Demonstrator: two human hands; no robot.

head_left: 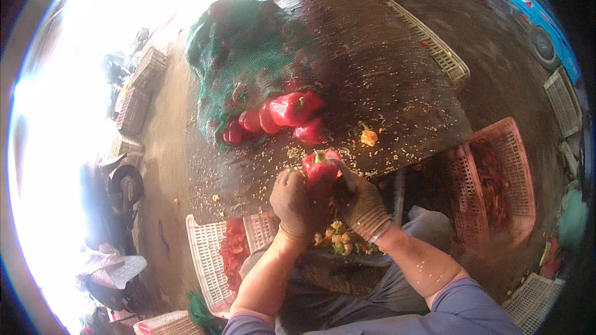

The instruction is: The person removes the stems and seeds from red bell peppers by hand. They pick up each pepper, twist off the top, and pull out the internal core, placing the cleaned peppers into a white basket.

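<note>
Between my two gloved hands, just over the near edge of the table, is a red bell pepper (321,172) with its green stem facing up. My left hand (290,201) is closed around the pepper's left side. On the other side, my right hand (363,203) curls against it, thumb close to the stem; whether a small tool is also in those fingers is hidden. Just beyond lie several more red bell peppers (292,109), spilling from the mouth of a green mesh sack (248,49). An orange-yellow pepper core (369,138) rests on the table to the right.
Pale seeds are scattered over the dark table (379,56). A white crate (205,254) with red pieces stands at lower left, a pink crate (506,180) at right. Several cut-out cores (341,237) are gathered below my hands. A blue vehicle (534,18) stands at far right.
</note>
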